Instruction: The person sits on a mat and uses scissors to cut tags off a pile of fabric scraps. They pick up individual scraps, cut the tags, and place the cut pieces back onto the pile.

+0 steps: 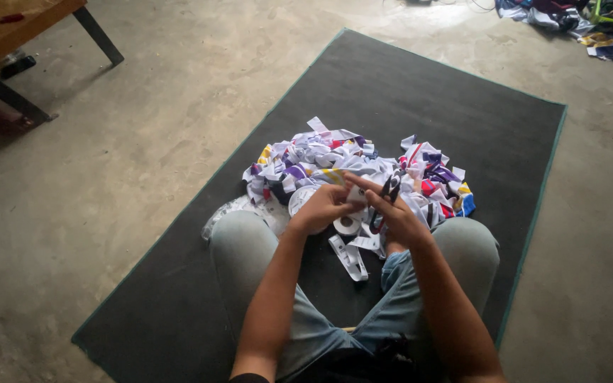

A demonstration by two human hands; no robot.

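While seated on mat (pixel 420 92), hands (pixel 360 209) pinch white label strip (pixel 357 193); right grips scissors (pixel 387 193).

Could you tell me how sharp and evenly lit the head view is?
Head view: soft even daylight, a faint glare patch on the concrete floor at the top; the hands and the fabric scrap pile look slightly soft; edges bow with wide-angle distortion.
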